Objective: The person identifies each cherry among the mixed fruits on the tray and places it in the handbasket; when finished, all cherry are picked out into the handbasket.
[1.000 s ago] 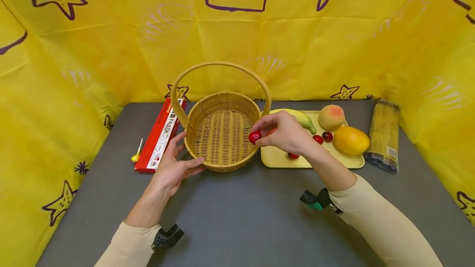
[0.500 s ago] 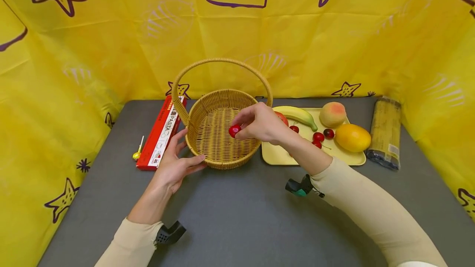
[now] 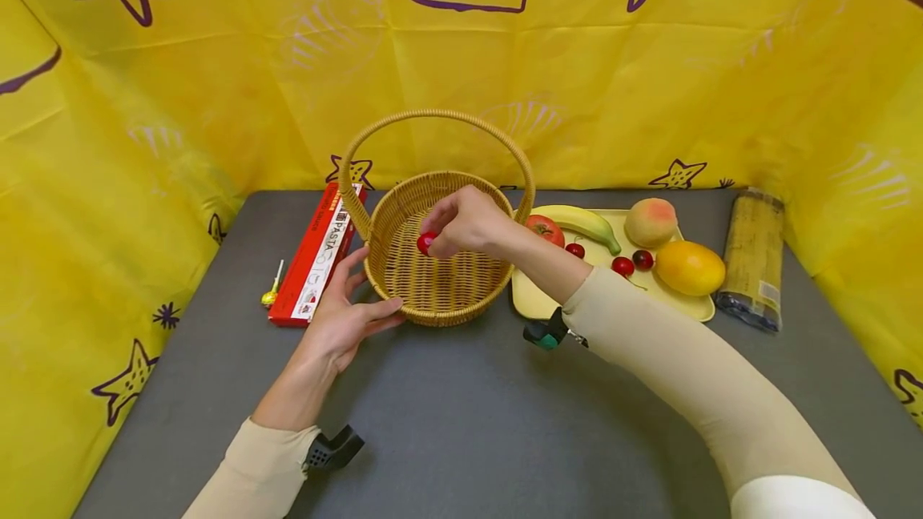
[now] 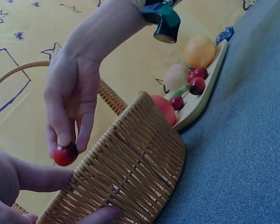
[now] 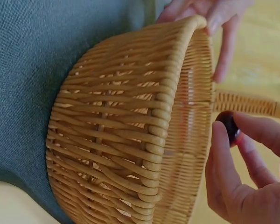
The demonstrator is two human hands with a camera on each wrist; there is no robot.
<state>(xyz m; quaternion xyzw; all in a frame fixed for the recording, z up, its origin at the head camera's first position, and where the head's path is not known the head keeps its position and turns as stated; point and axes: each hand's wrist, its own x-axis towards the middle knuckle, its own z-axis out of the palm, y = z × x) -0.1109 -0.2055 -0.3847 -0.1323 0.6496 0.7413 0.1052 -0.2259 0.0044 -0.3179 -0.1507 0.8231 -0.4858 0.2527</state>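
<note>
Over the opening of a wicker basket (image 3: pixel 440 315), my right hand (image 3: pixel 465 223) pinches a red cherry (image 3: pixel 426 243) between thumb and fingertips. The right wrist view shows the cherry (image 5: pixel 229 127), dark on this side, level with the rim and apart from it. My left hand (image 3: pixel 346 323) holds the basket at its front left, with the thumb on the rim and the fingers along the outer side. The basket's woven floor shows around the right hand. On a cream tray (image 3: pixel 534 295) to the right lie several more cherries (image 3: pixel 622 266).
The tray also bears a banana (image 3: pixel 587 227), a red tomato-like fruit (image 3: pixel 546 231), a peach (image 3: pixel 650 223) and a yellow mango (image 3: pixel 690 268). A long packet (image 3: pixel 752 259) lies far right. A red pasta box (image 3: pixel 313 263) and a lollipop (image 3: pixel 270 295) lie left. The basket's tall handle (image 3: pixel 440 114) arches overhead.
My right hand has carried the cherry leftward from the basket's right rim to above its middle. More cherries and the tomato-like fruit have come into sight on the tray. The left hand keeps its place.
</note>
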